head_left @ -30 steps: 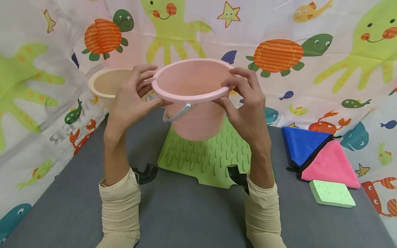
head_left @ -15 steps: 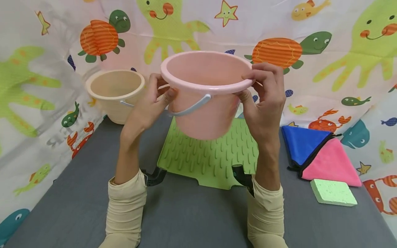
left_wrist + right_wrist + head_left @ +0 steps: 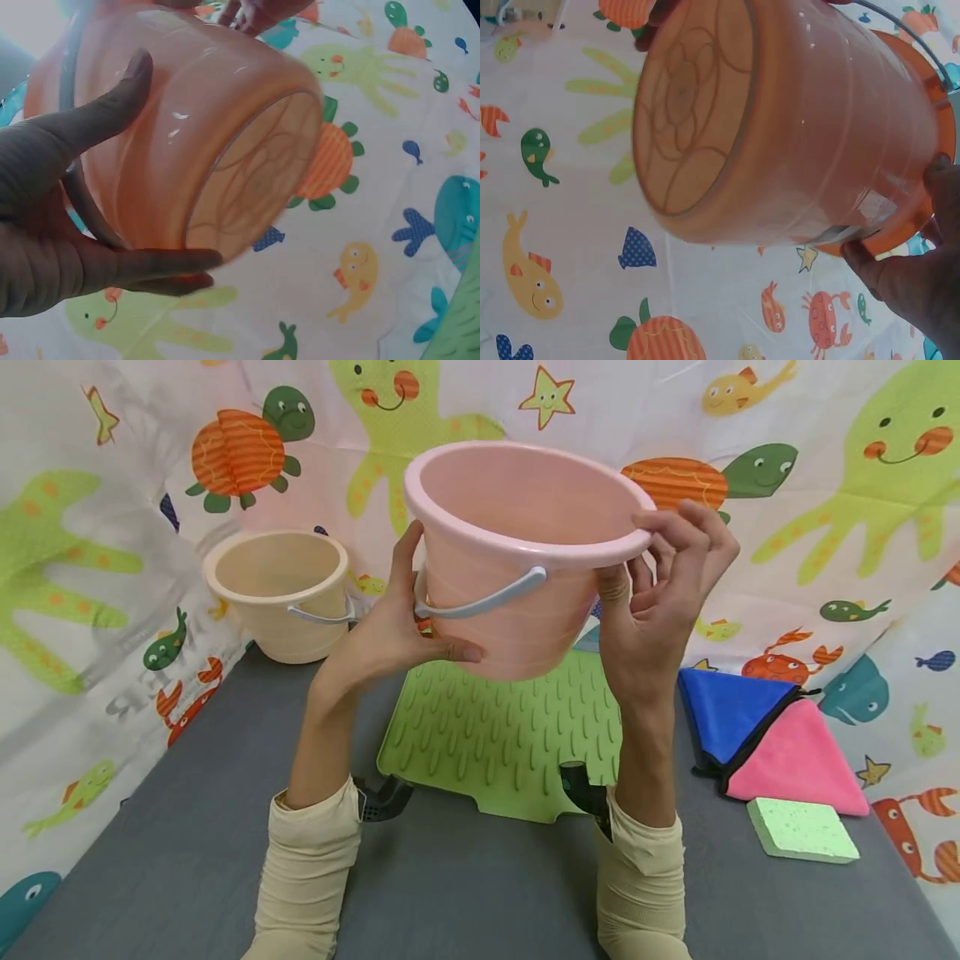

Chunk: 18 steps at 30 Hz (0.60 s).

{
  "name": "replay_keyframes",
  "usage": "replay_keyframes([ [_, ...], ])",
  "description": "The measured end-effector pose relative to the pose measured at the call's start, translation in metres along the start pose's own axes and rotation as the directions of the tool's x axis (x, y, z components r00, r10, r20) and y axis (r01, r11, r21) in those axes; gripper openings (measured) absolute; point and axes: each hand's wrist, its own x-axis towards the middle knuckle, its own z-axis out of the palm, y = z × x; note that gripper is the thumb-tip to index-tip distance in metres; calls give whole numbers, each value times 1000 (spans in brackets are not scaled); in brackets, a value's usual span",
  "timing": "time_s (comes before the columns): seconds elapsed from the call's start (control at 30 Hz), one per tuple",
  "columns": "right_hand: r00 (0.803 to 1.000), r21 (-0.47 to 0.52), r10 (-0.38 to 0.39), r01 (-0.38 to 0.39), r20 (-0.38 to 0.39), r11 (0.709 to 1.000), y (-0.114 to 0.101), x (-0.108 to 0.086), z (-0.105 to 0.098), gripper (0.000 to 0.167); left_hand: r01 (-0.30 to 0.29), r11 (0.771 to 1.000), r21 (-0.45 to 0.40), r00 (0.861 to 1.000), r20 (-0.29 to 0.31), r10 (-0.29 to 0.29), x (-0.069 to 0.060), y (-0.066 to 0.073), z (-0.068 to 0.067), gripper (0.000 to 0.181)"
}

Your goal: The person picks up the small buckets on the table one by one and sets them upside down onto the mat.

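A pink bucket (image 3: 510,610) with a pale grey handle (image 3: 487,597) is held up in the air, tilted, above a green ridged mat (image 3: 495,735). My left hand (image 3: 386,631) holds its lower left side, thumb across the front and fingers round the back. In the left wrist view those fingers (image 3: 165,262) reach along the bucket toward its base. My right hand (image 3: 667,585) pinches the rim at the right, fingers on top and thumb underneath. The bucket's patterned base (image 3: 686,112) shows in the right wrist view.
A cream bucket (image 3: 288,627) with a grey handle stands at the back left. To the right lie a blue and pink zipped cloth pouch (image 3: 795,747) and a pale green speckled sponge (image 3: 802,829) on the grey table (image 3: 480,893). A sea-animal curtain (image 3: 585,410) surrounds the table.
The pink bucket has moved up and to the right and tilts more. My left hand has shifted from the rim down to its lower side, while my right hand keeps the rim.
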Motion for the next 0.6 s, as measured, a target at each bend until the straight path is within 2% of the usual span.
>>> replay_keyframes([
  [0.07,999,81,17,-20,42,997,0,2,-3,86,-62,997,-46,998,-34,61,-1,2,1,136],
  [0.13,989,130,33,-52,147,990,-1,5,-11,98,-116,990,-80,991,-73,111,-2,5,0,134],
  [0.17,975,124,48,-76,218,989,-1,7,-16,103,-132,987,-90,987,-100,123,-2,6,0,133],
  [0.2,954,97,49,-82,296,992,-1,8,-21,107,-134,986,-99,985,-122,122,-3,7,-1,131],
  [0.3,859,13,44,-59,510,998,2,7,-32,119,-111,983,-143,978,-192,82,-5,10,0,119],
  [0.37,810,-26,29,-18,585,1000,6,5,-34,125,-104,973,-204,969,-240,54,-4,11,2,105],
  [0.4,796,-34,12,10,605,999,8,4,-33,125,-108,966,-233,963,-266,43,-4,11,3,97],
  [0.43,791,-43,-7,42,612,998,11,3,-31,124,-116,959,-260,956,-290,37,-3,11,4,91],
  [0.5,794,-60,-54,114,605,992,15,2,-26,122,-152,941,-302,940,-339,43,-1,10,8,88],
  [0.6,826,-66,-129,196,549,978,19,2,-19,119,-235,923,-304,910,-404,98,2,10,15,94],
])
